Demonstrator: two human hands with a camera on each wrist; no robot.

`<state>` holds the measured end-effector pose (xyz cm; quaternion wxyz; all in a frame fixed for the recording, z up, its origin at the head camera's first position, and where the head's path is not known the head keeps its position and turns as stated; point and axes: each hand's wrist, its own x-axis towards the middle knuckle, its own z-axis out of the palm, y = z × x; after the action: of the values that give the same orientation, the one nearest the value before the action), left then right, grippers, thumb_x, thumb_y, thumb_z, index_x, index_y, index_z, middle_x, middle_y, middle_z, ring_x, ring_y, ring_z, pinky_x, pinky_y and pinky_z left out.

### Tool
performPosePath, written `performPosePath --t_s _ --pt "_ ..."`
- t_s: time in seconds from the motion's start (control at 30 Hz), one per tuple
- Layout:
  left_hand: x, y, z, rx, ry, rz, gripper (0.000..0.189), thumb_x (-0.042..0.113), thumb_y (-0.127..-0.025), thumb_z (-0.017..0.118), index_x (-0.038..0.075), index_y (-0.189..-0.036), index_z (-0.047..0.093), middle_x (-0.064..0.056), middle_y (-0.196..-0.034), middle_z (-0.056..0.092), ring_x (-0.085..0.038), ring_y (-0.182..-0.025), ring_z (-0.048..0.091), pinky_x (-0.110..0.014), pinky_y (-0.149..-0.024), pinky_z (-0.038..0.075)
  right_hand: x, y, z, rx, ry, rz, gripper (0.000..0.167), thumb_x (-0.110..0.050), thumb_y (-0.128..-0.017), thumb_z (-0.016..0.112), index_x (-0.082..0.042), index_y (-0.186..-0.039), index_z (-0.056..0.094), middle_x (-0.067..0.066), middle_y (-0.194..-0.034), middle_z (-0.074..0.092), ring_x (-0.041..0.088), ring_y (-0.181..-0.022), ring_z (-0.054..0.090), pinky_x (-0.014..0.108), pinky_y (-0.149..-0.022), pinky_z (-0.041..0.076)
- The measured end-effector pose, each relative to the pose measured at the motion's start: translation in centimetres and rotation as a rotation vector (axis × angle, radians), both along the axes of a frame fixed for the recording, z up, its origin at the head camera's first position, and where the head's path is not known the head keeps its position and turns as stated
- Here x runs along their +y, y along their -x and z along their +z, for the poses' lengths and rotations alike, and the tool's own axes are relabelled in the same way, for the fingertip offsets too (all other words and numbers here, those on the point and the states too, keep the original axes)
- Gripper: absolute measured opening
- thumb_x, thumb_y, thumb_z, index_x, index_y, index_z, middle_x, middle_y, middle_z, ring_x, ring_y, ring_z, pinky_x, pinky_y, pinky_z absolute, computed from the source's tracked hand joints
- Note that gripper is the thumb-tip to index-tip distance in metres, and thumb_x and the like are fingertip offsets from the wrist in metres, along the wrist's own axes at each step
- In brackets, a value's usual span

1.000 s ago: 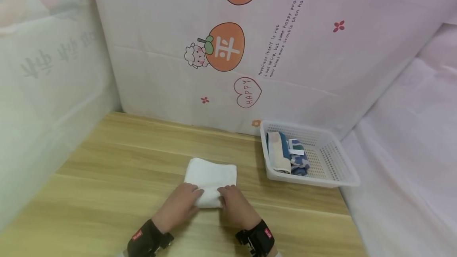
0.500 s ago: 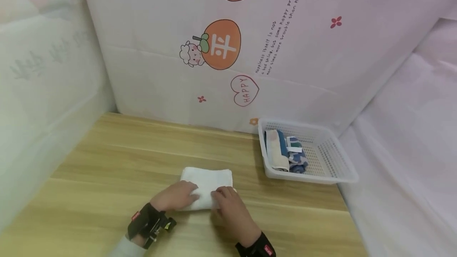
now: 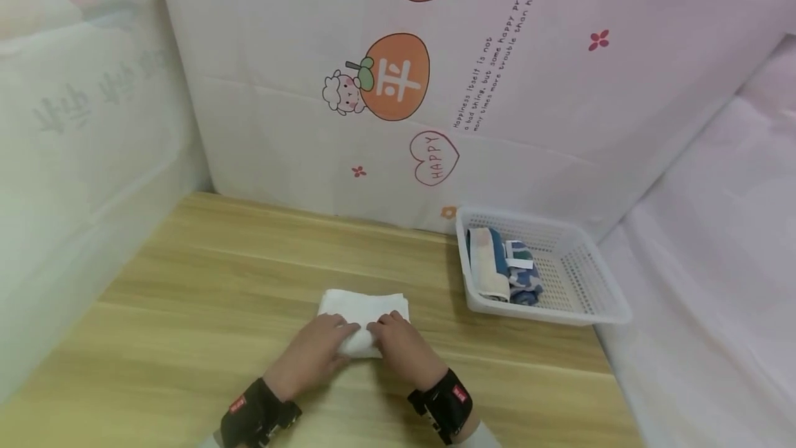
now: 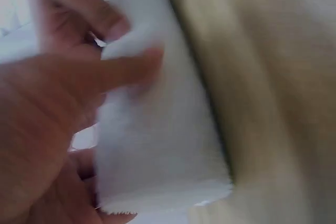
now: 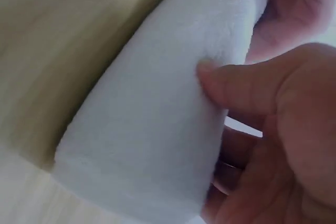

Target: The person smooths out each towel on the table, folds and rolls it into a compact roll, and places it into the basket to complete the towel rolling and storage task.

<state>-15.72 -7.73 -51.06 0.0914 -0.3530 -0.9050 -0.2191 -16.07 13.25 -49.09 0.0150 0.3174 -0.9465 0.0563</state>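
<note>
A white towel (image 3: 367, 304), folded into a thick bundle, lies on the table in front of me. My left hand (image 3: 316, 351) grips its near left part, with the thumb (image 4: 131, 72) on the near face and the other fingers curled over the far side. On the near right part, my right hand (image 3: 407, 351) holds it the same way, its thumb (image 5: 231, 85) pressing the cloth in the right wrist view. The two hands are close together on the roll. The towel's underside is hidden.
A white plastic basket (image 3: 612, 289) stands at the back right of the wooden table (image 3: 205, 296). In it lie a rolled cream and teal towel (image 3: 487, 265) and a blue patterned cloth (image 3: 525, 278) with a white tag. Printed sheets (image 3: 280, 137) enclose the table.
The hands have shifted along the towel. The left hand slid out to the left and came back inward, and the towel's near part is now gathered between both hands.
</note>
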Motion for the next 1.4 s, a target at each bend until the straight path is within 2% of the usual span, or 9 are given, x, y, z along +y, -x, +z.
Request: performPosePath --t_s 0.2,0.37,0.47,0.6,0.7,0.93,1.1,1.27,1.4 --pt "-0.9 0.9 0.1 -0.225 -0.028 -0.073 0.031 0.02 -0.098 0.065 0.004 -0.124 0.067 -0.009 -0.113 0.073 -0.028 -0.105 0.068 -0.044 -0.092 0.056 1.0 0.7 -1.0 -0.209 0.173 -0.011 0.018 -0.01 -0.104 0.055 -0.01 -0.106 0.073 -0.002 -0.093 0.073 0.008 -0.087 0.064 0.027 -0.077 0.054" --pt "-0.8 2.1 0.9 -0.415 0.009 -0.139 0.031 0.026 -0.102 0.058 0.003 -0.12 0.069 -0.011 -0.115 0.073 -0.03 -0.107 0.068 -0.047 -0.095 0.054 0.3 -1.6 -0.6 -0.037 0.107 -0.062 0.014 -0.003 -0.098 0.061 -0.007 -0.107 0.07 0.002 -0.097 0.071 0.015 -0.089 0.063 0.031 -0.078 0.055" --pt "-0.6 3.2 1.3 -0.538 0.01 -0.146 0.032 0.027 -0.1 0.06 0.003 -0.118 0.07 -0.01 -0.112 0.073 -0.028 -0.103 0.067 -0.048 -0.093 0.054 -0.8 -3.7 0.3 0.083 -0.01 -0.083 0.031 0.004 -0.091 0.067 -0.002 -0.122 0.065 0.011 -0.114 0.067 0.025 -0.105 0.063 0.037 -0.09 0.055" --pt "-0.7 4.5 1.4 -0.663 -0.023 -0.112 0.037 0.03 -0.099 0.062 0.003 -0.123 0.068 -0.016 -0.125 0.068 -0.034 -0.116 0.063 -0.054 -0.101 0.05 -1.8 -5.3 0.6 0.062 -0.077 -0.105 0.052 0.008 -0.088 0.07 0.002 -0.137 0.055 0.018 -0.133 0.059 0.034 -0.125 0.057 0.048 -0.105 0.05" --pt "-0.7 4.7 1.1 -0.584 -0.056 -0.094 0.038 0.031 -0.099 0.064 0.004 -0.126 0.066 -0.016 -0.131 0.066 -0.036 -0.124 0.06 -0.055 -0.105 0.048 -1.8 -4.8 0.1 0.05 -0.098 -0.116 0.054 0.008 -0.087 0.071 0.002 -0.138 0.054 0.018 -0.134 0.06 0.035 -0.126 0.057 0.053 -0.105 0.05" --pt "0.2 2.6 0.9 -0.135 -0.042 -0.07 0.046 0.025 -0.087 0.08 0.004 -0.126 0.067 -0.014 -0.124 0.065 -0.034 -0.119 0.059 -0.054 -0.103 0.048 0.2 -0.6 -0.3 -0.035 0.002 -0.036 0.042 -0.003 -0.095 0.067 -0.003 -0.136 0.059 0.012 -0.124 0.069 0.026 -0.114 0.065 0.044 -0.099 0.053" --pt "0.8 1.5 0.1 -0.123 -0.001 -0.039 0.059 0.021 -0.085 0.081 0.002 -0.136 0.059 -0.019 -0.13 0.06 -0.041 -0.124 0.052 -0.064 -0.106 0.04 1.0 0.9 -0.2 -0.108 0.112 -0.043 0.037 -0.006 -0.099 0.062 -0.005 -0.136 0.06 0.011 -0.12 0.071 0.025 -0.11 0.067 0.043 -0.095 0.054" --pt "0.4 2.5 -0.2 -0.142 -0.008 -0.038 0.041 0.018 -0.092 0.072 0.006 -0.131 0.064 -0.013 -0.116 0.069 -0.032 -0.106 0.063 -0.05 -0.095 0.05 0.6 -0.1 -0.6 -0.011 0.094 -0.068 0.046 -0.013 -0.098 0.067 -0.002 -0.141 0.054 0.013 -0.128 0.065 0.028 -0.12 0.061 0.045 -0.106 0.048" --pt "-0.2 3.3 0.4 -0.244 -0.008 -0.064 0.038 0.021 -0.097 0.066 0.005 -0.132 0.064 -0.011 -0.11 0.072 -0.027 -0.096 0.067 -0.045 -0.084 0.055 0.4 -0.8 -0.9 0.092 0.067 -0.077 0.065 -0.016 -0.087 0.081 -0.004 -0.144 0.051 0.012 -0.135 0.059 0.029 -0.128 0.054 0.049 -0.112 0.042"
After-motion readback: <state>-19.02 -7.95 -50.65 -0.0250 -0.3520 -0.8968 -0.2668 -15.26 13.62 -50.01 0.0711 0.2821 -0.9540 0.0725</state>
